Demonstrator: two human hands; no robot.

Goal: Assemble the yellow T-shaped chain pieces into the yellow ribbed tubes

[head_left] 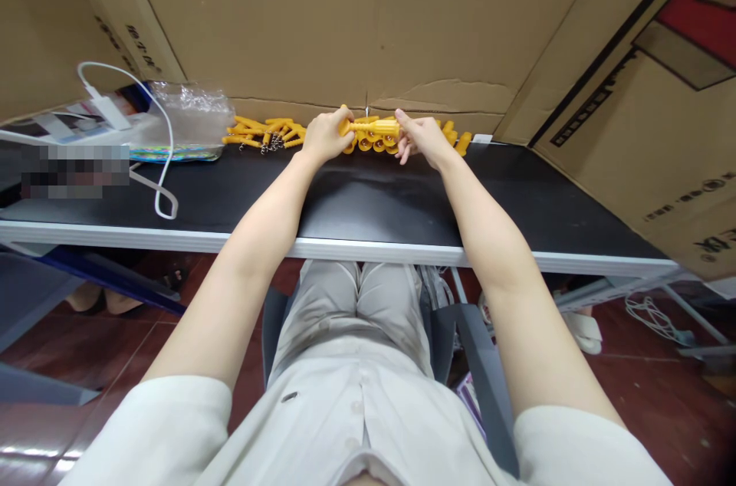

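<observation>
My left hand (326,135) is closed around the left end of a yellow plastic handle (379,129), which lies level across the gap between my hands. It has a ribbed neck and a wider, fluted right end. At that wider end, my right hand (424,139) grips with thumb and curled fingers, partly hiding it. Just behind and below lie several yellow hollow tubes (364,144), their round openings facing me. Left of my left hand is a pile of yellow pieces with metal spirals (271,135). More yellow pieces (462,142) lie beyond my right hand.
A black-topped table (379,202) has a pale metal front edge. Cardboard walls (368,18) enclose the back and sides. On the left are a clear plastic bag (192,118), a white plug (112,112) and its looped cable (171,135). A chair armrest (480,371) stands beside my lap.
</observation>
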